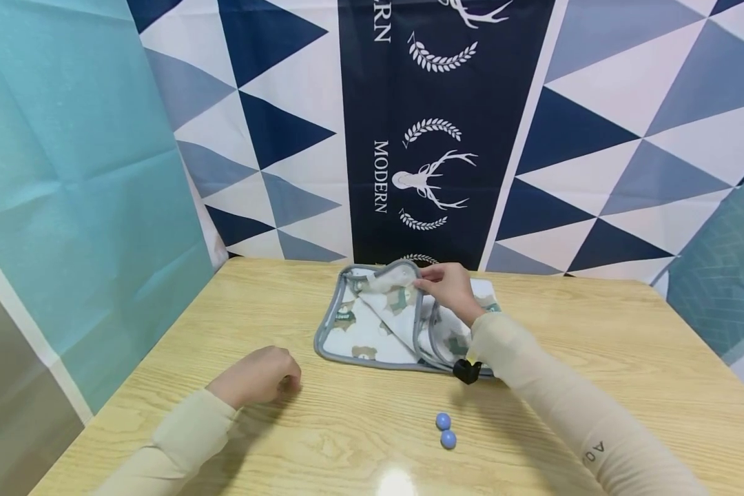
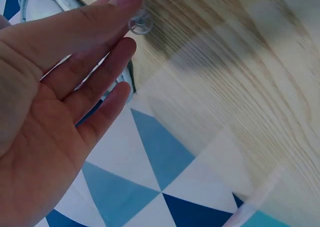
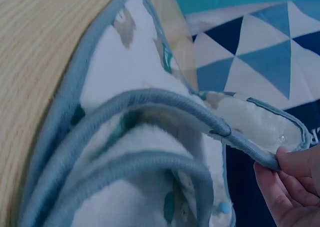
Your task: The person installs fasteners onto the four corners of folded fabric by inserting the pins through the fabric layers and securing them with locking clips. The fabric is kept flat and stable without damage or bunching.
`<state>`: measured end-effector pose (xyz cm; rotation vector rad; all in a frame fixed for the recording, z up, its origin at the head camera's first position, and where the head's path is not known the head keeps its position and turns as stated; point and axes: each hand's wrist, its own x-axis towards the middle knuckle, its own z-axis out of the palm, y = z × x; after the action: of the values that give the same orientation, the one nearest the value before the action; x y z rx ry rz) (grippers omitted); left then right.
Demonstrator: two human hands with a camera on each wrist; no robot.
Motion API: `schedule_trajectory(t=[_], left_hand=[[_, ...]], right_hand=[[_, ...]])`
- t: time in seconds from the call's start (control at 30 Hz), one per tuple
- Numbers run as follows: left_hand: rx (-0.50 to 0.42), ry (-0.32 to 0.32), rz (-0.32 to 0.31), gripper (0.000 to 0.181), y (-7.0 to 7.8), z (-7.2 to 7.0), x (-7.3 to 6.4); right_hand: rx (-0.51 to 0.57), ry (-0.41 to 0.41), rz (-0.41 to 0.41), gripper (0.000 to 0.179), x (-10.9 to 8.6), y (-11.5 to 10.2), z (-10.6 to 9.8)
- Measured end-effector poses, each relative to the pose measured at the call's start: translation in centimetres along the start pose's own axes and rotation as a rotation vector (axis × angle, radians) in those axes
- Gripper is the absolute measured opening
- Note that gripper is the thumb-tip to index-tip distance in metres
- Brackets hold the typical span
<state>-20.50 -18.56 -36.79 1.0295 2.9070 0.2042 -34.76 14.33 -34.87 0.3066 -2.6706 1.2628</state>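
A white bear-print cloth [image 1: 366, 337] with grey-blue piped edges lies partly folded at the back of the table. With thumb and fingers, my right hand [image 1: 449, 286] pinches its piped edge and lifts a flap. The right wrist view shows the raised edge [image 3: 200, 109] arching up to the fingertips, with more folded layers below and a small blue snap [image 3: 224, 207]. Off to the cloth's left, my left hand [image 1: 257, 375] hovers low over the table, fingers bent. Up close, a small clear plastic disc [image 2: 141, 23] shows between its thumb and fingertips.
Two small blue balls [image 1: 443, 421] sit together on the wooden table [image 1: 335, 441], in front of the cloth. A small black piece [image 1: 467, 371] hangs below the right wrist. Behind the table stands a patterned curtain [image 1: 297, 131], with a teal sheet [image 1: 87, 172] on the left.
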Motion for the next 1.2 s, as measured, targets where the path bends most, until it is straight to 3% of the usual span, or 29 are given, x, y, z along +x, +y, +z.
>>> schedule_trajectory(t=[0.2, 0.57, 0.7, 0.77, 0.97, 1.2], left_hand=[[0.062, 0.047, -0.022, 0.035, 0.1, 0.2, -0.4], [0.104, 0.13, 0.041, 0.033, -0.5, 0.6, -0.6], [0.097, 0.128, 0.048, 0.031, -0.6, 0.8, -0.7], [0.076, 0.124, 0.049, 0.029, -0.6, 0.9, -0.8], [0.053, 0.124, 0.058, 0.025, -0.6, 0.9, -0.9], [0.038, 0.117, 0.049, 0.026, -0.6, 0.8, -1.0]], right_hand=[[0.068, 0.003, 0.107, 0.029, 0.4, 1.0, -0.4], [0.142, -0.028, 0.325, 0.034, 0.4, 2.4, -0.2], [0.184, -0.05, 0.341, 0.034, 0.0, 2.9, 0.2], [0.156, -0.037, 0.344, 0.035, -0.1, 2.9, 0.4], [-0.039, 0.052, 0.269, 0.041, -0.3, 1.7, 0.7], [-0.094, -0.007, -0.018, 0.027, -1.8, -1.0, 3.1]])
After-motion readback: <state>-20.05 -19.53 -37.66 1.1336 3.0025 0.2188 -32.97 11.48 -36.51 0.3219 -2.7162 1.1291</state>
